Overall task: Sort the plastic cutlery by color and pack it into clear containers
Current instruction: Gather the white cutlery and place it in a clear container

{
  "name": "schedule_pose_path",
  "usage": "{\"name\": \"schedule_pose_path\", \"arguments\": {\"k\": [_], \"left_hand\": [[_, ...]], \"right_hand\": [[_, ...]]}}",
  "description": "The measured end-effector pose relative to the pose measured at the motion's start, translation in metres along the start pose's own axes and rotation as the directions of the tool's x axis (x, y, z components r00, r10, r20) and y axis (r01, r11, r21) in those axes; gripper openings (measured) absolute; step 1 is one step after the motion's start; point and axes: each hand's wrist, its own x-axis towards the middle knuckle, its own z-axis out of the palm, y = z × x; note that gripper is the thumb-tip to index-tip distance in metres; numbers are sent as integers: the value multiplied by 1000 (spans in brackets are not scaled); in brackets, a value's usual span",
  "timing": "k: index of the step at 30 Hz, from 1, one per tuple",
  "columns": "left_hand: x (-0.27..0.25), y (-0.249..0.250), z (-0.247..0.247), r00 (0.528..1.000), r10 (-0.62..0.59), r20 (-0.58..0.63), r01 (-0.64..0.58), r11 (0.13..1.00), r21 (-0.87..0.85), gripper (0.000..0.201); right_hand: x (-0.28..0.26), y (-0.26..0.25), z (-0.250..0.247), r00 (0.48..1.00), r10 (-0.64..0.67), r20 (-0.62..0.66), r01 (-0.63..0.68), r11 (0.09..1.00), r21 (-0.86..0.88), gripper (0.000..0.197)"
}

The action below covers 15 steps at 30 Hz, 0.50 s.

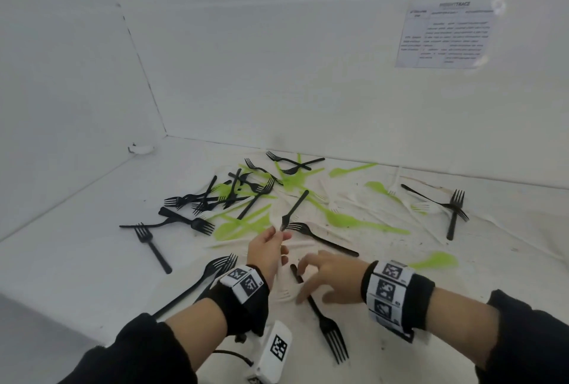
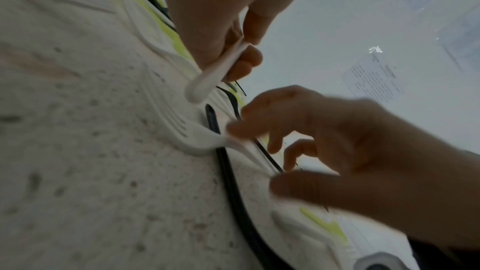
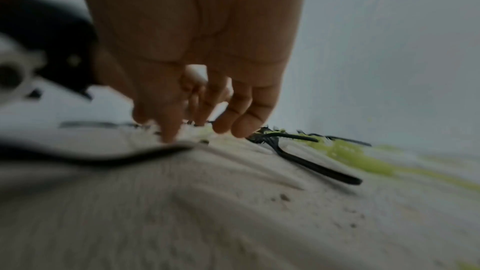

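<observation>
A white plastic utensil [image 2: 215, 69] sits pinched in the left hand [image 1: 268, 249], its handle running down through the curled fingers [image 2: 249, 61] and thumb, the rounded end poking out just above the table; in the head view a black fork [image 1: 294, 209] also rises from that same pinch, tines down at the fingertips, handle slanting up and away. Just beside it, the right hand [image 1: 331, 277] hovers low over the white table [image 1: 77, 260] with its fingers loosely spread and bent, the tips at or close to a white fork [image 2: 192, 137] lying flat there; the blur makes it hard to say whether they touch it. A second black fork [image 1: 326, 325] lies under that hand, tines toward the person. Beyond the hands, black forks [image 1: 197, 198], lime green cutlery [image 1: 338, 217] and white pieces [image 1: 332, 198] lie mixed in a loose scatter across the table, reaching to the white wall [image 1: 277, 60], where a printed sheet [image 1: 446, 35] hangs at the right.
</observation>
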Motion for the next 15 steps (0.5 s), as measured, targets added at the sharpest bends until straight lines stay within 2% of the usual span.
{"name": "schedule_pose_path", "arguments": {"k": [1, 3, 5, 8, 9, 11, 13, 15], "left_hand": [[0, 0, -3, 1000, 5, -6, -5, 1000, 11, 14], [-1, 1, -8, 1000, 20, -14, -20, 999, 27, 14], [-3, 1, -11, 1000, 18, -20, -18, 1000, 7, 18], [-6, -2, -14, 999, 30, -28, -30, 1000, -4, 19], [-6, -4, -15, 999, 39, -28, -39, 999, 0, 16], [-7, -9, -17, 998, 58, -32, -57, 998, 5, 12], [-9, -12, -15, 998, 59, -20, -59, 998, 4, 12], [-14, -13, -10, 999, 39, 14, -39, 999, -6, 18]], "right_hand": [[1, -2, 3, 998, -33, 48, 36, 998, -54, 41], [4, -3, 6, 999, -23, 30, 25, 997, -69, 31], [4, -1, 7, 996, 18, -85, -22, 999, -48, 22], [5, 6, 6, 958, 142, -247, -144, 990, 13, 24], [5, 8, 4, 930, 215, -297, -202, 977, 75, 23], [4, 9, -2, 840, 393, -374, -270, 901, 341, 18], [9, 9, -8, 734, 546, -403, -234, 762, 604, 14], [16, 8, -13, 675, 638, -371, -184, 633, 752, 13]]}}
